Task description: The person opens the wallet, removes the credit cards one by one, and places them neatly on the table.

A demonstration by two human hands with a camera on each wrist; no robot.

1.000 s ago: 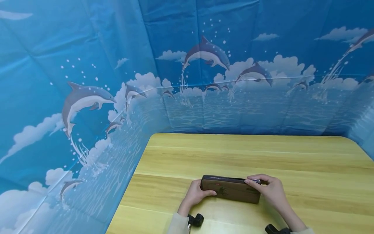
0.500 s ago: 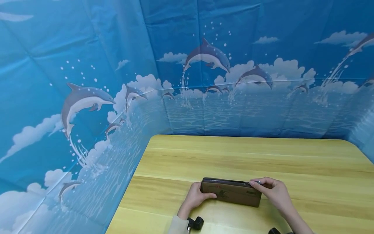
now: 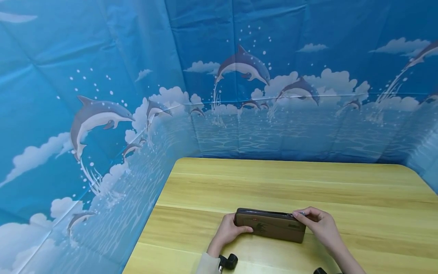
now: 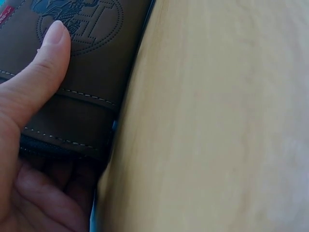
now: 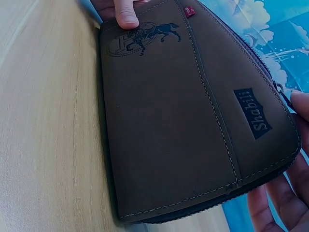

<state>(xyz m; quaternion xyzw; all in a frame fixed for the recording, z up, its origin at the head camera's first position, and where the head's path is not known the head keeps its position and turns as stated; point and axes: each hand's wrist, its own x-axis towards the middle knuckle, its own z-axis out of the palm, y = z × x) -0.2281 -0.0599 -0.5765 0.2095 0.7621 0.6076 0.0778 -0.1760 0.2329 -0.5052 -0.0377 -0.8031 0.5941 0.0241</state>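
A long brown leather zip-around wallet [image 3: 273, 226] stands on its long edge on the table, its zip running along the top. My left hand [image 3: 228, 231] grips its left end, thumb on the front face; in the left wrist view that thumb [image 4: 46, 72] presses beside an embossed emblem, with the fingers behind the wallet. At the top right corner my right hand [image 3: 319, 224] pinches the zip pull [image 5: 281, 92] between thumb and forefinger. The right wrist view shows a "Shabili" patch [image 5: 253, 113], a small red tag [image 5: 189, 11] and the other right fingers [image 5: 285, 203] loosely bent beside the wallet's end.
The wood-grain table [image 3: 291, 182] extends beyond and to both sides of the wallet. Blue sheeting printed with dolphins [image 3: 243, 62] and clouds rises behind and left of it. A black wrist camera [image 3: 229, 262] sits at the left cuff.
My right hand has shifted slightly right along the wallet's top edge with the zip pull, uncovering the patch on the front. During the last half second hardly anything has moved. The left hand keeps its grip.
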